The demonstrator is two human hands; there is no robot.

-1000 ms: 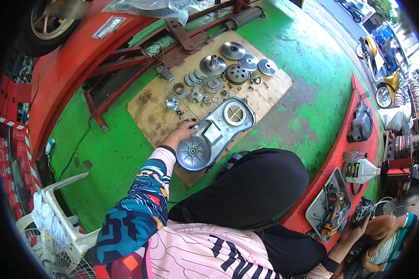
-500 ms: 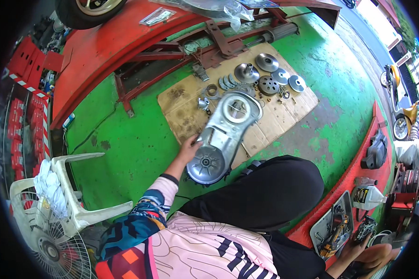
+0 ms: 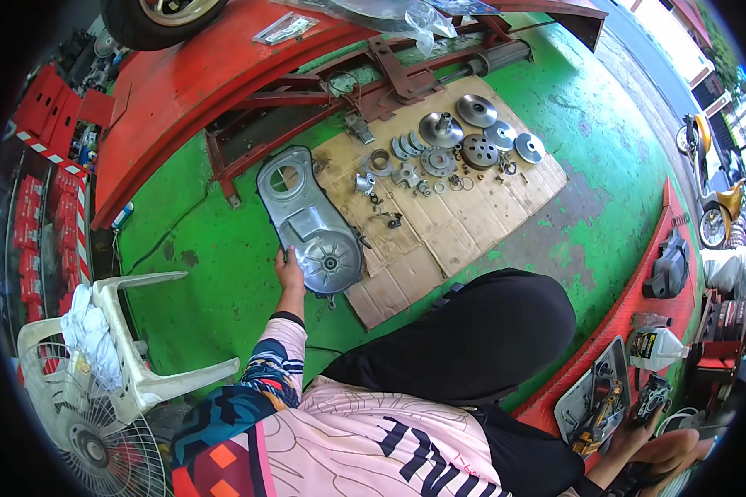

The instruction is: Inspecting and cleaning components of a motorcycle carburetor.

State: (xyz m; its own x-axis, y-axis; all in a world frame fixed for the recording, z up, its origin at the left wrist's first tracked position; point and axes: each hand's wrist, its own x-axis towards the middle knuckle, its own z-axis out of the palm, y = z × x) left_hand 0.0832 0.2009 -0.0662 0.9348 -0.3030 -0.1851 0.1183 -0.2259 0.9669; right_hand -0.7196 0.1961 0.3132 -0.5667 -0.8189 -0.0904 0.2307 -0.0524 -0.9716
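My left hand [image 3: 290,269] grips the left rim of a long grey metal engine cover [image 3: 307,219]. The cover lies half on the green floor [image 3: 199,273] and half on the left edge of a cardboard sheet [image 3: 448,236]. Several metal discs, pulleys [image 3: 439,128] and small parts [image 3: 406,174] are spread over the cardboard beyond it. My right hand [image 3: 663,451] reaches low at the far right, beside a grey tray of tools [image 3: 593,402] and a small black object [image 3: 651,396]. Its fingers are partly cut off by the picture's rim. My bent knee in black trousers [image 3: 481,331] lies between both hands.
A red lift frame [image 3: 224,74] with a wheel [image 3: 166,12] on it runs behind the cardboard. A white plastic chair [image 3: 133,331] with a cloth and a fan [image 3: 91,439] stand at the left. On the red ledge at right sit a white bottle [image 3: 655,348] and a black cover [image 3: 667,265].
My left hand has dragged the grey cover off the middle of the cardboard to its left edge and turned it. My head has swung, so the whole scene sits differently.
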